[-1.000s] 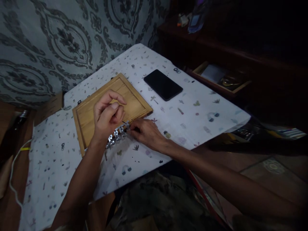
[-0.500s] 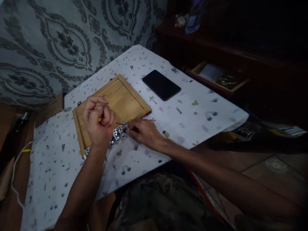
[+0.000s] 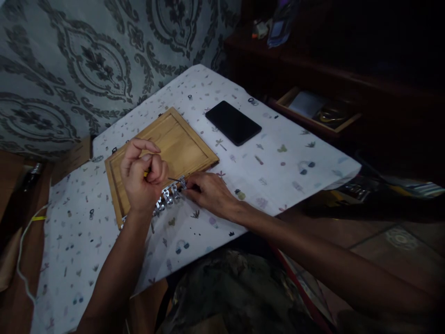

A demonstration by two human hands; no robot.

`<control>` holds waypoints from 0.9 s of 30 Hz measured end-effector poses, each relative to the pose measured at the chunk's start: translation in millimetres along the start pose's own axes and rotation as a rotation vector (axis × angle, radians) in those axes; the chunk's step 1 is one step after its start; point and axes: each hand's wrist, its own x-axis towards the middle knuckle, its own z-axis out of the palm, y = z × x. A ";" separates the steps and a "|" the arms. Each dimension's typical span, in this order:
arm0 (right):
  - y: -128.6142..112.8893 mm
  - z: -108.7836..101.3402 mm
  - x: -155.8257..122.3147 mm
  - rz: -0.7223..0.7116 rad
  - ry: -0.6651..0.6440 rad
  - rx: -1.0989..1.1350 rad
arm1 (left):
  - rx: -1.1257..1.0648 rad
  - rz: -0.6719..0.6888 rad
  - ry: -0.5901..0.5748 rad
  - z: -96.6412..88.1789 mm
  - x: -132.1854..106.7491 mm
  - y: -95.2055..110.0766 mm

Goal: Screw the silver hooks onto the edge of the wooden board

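Note:
A wooden board (image 3: 174,144) lies on a table covered with a white patterned cloth (image 3: 278,157). Along the board's near edge sits a row of small shiny metal pieces (image 3: 168,195). My left hand (image 3: 142,178) is curled in a fist over the board, pinching a thin tool with a yellow handle whose tip points at the metal pieces. My right hand (image 3: 208,190) rests on the cloth beside the row, its fingers closed against the rightmost metal piece.
A black phone (image 3: 232,123) lies face up on the cloth beyond the board. Dark wooden furniture with an open drawer (image 3: 313,111) stands to the right. A patterned curtain (image 3: 86,60) hangs behind the table. A white cable (image 3: 21,241) runs along the floor at left.
My left hand drew back to the left and curled tighter around the thin tool. My right hand stayed at the metal pieces.

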 end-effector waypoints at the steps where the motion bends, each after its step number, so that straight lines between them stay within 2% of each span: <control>1: 0.0 -0.2 -0.2 -0.004 0.000 0.004 | 0.002 -0.002 -0.012 0.5 -0.3 0.1; 10: -0.4 -0.3 -1.7 -0.012 -0.001 0.005 | 0.025 -0.031 -0.032 2.8 -3.8 1.2; 18: -1.6 -1.6 -1.3 0.027 -0.001 -0.001 | 0.009 -0.204 -0.316 1.1 10.8 2.3; 21: -2.5 -1.9 -0.9 0.033 0.006 -0.002 | 0.026 -0.290 -0.377 0.0 15.6 3.9; 23: -2.8 -2.0 -1.0 0.029 0.008 -0.004 | 0.045 -0.316 -0.386 0.2 16.0 3.5; 25: -2.6 -1.9 -1.2 0.025 0.013 -0.015 | 0.050 -0.277 -0.356 2.0 14.3 1.6; 27: -1.7 -1.4 -1.4 0.004 0.011 -0.023 | 0.074 -0.197 -0.222 6.0 11.5 -0.9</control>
